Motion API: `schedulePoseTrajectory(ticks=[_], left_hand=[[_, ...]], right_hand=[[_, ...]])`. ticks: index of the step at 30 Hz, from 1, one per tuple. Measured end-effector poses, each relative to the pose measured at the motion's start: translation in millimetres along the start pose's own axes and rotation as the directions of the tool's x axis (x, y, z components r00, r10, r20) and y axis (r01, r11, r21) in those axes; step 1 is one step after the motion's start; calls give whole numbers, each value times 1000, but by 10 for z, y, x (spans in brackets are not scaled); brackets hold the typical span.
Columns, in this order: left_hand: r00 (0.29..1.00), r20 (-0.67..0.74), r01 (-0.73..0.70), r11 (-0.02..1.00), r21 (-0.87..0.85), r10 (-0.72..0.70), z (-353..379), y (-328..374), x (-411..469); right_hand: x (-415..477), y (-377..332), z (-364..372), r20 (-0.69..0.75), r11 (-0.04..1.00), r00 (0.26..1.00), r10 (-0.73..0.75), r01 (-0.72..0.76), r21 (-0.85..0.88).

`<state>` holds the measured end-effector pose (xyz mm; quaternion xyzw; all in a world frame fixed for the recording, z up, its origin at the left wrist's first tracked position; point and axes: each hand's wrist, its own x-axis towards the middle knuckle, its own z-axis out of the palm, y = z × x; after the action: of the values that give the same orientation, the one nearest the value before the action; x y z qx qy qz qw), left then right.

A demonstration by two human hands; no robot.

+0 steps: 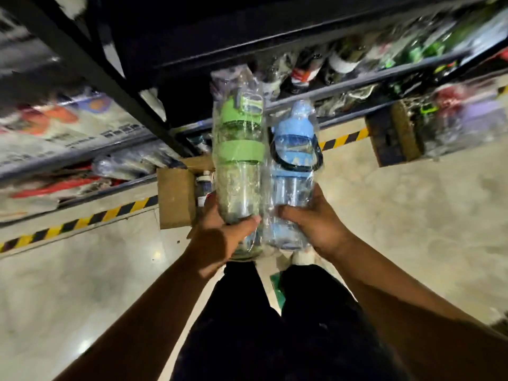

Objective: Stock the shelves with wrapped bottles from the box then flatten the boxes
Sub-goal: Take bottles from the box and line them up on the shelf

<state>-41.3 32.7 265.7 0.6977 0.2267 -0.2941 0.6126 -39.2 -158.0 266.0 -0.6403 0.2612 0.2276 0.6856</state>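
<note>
My left hand (220,237) grips the base of a plastic-wrapped bottle with a green lid and green band (237,149). My right hand (316,224) grips the base of a wrapped bottle with a blue lid and dark carry loop (294,160). Both bottles stand upright side by side, held out in front of me toward the dark metal shelves (343,86). Just beyond my left hand, an open cardboard box (176,196) sits on the floor with another bottle top showing inside it.
The shelf racks hold several wrapped bottles along the upper right and blurred packaged goods at left. A second cardboard box (395,136) with wrapped bottles stands at right. Yellow-black hazard tape (82,222) lines the shelf base. My legs and shoes are below.
</note>
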Motion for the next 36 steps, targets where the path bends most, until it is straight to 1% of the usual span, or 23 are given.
schedulePoseTrajectory(ticks=[2, 3, 5, 8, 12, 16, 21, 25, 28, 33, 36], left_hand=[[995, -20, -96, 994, 41, 97, 186, 354, -347], [988, -1, -157, 986, 64, 157, 291, 492, -479], [974, 47, -223, 973, 60, 221, 495, 683, -665], [951, 53, -307, 951, 24, 306, 951, 941, -918], [927, 18, -375, 926, 39, 375, 1711, 1292, -1215], [899, 44, -438, 899, 28, 436, 2411, 1594, -1420], [887, 104, -451, 892, -17, 450, 3019, 2011, -1583], [846, 116, -517, 854, -57, 521, 3344, 2381, -1569], [816, 126, -566, 824, -31, 565, 3499, 2679, -1398], [781, 102, -620, 784, 9, 616, 3734, 3264, -861], [776, 141, -621, 784, -8, 615, 3849, 3655, -493]], right_hand=[[-292, -286, -188, 0, 998, 999, -43, 42, 41], [-412, -409, -292, 3, 997, 998, -66, 66, 48], [-642, -613, -548, 11, 993, 994, -111, 110, 35], [-937, -893, -1024, 0, 979, 979, -204, 203, 33], [-1264, -1218, -1787, -12, 952, 952, -305, 305, -15], [-1532, -1493, -2527, -35, 921, 922, -386, 383, -72], [-1698, -1794, -3205, -76, 885, 883, -463, 456, -92], [-1673, -2071, -3527, -86, 858, 855, -512, 504, -100], [-1550, -2335, -3689, -106, 841, 835, -539, 527, -120], [-1138, -2786, -4048, -138, 848, 840, -525, 504, -161], [-822, -3132, -4289, -146, 844, 839, -524, 489, -220]])
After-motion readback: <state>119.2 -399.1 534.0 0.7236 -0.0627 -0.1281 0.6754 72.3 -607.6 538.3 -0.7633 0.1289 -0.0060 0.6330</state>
